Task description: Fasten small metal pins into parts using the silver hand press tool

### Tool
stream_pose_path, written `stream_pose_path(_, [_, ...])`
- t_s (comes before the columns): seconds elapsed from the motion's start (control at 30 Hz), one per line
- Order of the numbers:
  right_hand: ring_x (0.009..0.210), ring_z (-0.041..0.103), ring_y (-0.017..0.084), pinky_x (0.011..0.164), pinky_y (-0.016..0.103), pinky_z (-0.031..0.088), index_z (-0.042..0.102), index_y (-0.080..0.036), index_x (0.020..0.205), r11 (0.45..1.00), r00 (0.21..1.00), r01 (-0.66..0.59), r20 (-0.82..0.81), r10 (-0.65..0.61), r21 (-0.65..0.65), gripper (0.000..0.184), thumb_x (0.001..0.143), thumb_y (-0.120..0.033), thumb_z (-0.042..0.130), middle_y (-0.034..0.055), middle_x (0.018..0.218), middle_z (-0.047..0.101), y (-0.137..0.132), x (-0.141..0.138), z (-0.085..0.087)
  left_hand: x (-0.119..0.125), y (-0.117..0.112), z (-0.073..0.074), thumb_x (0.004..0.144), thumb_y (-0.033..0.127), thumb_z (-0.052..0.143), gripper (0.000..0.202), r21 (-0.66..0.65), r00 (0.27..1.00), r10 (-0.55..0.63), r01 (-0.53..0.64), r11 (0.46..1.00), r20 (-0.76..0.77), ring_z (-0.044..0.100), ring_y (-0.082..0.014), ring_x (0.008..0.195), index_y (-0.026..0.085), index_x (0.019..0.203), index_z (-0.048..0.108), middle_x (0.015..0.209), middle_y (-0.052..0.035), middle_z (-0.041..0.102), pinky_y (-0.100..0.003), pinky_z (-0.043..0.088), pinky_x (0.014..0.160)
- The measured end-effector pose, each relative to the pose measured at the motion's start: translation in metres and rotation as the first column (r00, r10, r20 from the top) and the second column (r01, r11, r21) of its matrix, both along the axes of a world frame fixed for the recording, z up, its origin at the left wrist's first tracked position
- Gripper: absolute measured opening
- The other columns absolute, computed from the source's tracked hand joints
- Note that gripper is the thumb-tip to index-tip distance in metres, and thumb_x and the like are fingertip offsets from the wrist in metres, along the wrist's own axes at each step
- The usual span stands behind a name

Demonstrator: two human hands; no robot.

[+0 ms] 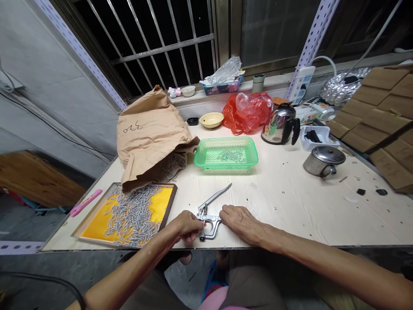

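Head view: pliers [211, 218] lie near the table [322, 215] edge; left hand [187, 226] narrow-fingered beside their mouth, right hand [240, 219] touching the frame [215, 230]; whether either grips, we can't tell; probably stiff, heavyish metal; we'd grasp frame and lever [215, 196].

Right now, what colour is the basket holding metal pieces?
The basket is green, best seen in the head view.

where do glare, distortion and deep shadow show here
Head view: bright glints on the kettle and lidded metal cup; head view: perforated posts splay outward, likely wide-angle stretch; head view: window nearly black, dim below the table; head view: pliers fairly crisp.
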State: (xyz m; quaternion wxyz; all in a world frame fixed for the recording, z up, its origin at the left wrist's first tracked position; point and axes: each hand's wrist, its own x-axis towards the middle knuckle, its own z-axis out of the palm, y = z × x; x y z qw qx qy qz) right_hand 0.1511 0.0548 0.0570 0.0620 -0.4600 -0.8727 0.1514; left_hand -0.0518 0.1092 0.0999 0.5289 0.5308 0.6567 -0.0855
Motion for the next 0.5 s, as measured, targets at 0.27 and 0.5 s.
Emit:
stream_pose_path(0.27, [0.080, 0.045, 0.017, 0.066, 0.030, 0.033, 0.047, -0.019, 0.095, 1.000, 1.000, 0.000, 0.019, 0.000, 0.017, 0.012, 0.093, -0.013, 0.037, 0.0044, 0.095, 0.049, 0.000, -0.001, 0.000, 0.002, 0.002, -0.001, 0.057, 0.019, 0.054, 0.013, 0.014, 0.997, -0.052, 0.053, 0.999, -0.052, 0.041, -0.0102, 0.032, 0.016, 0.045, 0.050, 0.033, 0.0018, 0.046, -0.020, 0.032, 0.036])
stream_pose_path(0.5, [0.081, 0.044, 0.018, 0.064, 0.030, 0.034, 0.048, -0.019, 0.094, 0.998, 1.000, -0.017, 0.002, 0.017, 0.054, 0.012, 0.091, -0.010, 0.040, 0.0050, 0.094, 0.048, -0.001, -0.001, -0.002, 0.002, -0.010, -0.005, 0.062, 0.024, 0.054, 0.019, 0.040, 0.998, -0.007, 0.009, 0.999, -0.061, 0.041, -0.0106, 0.031, 0.018, 0.045, 0.046, 0.032, 0.0024, 0.045, -0.020, 0.029, 0.035])
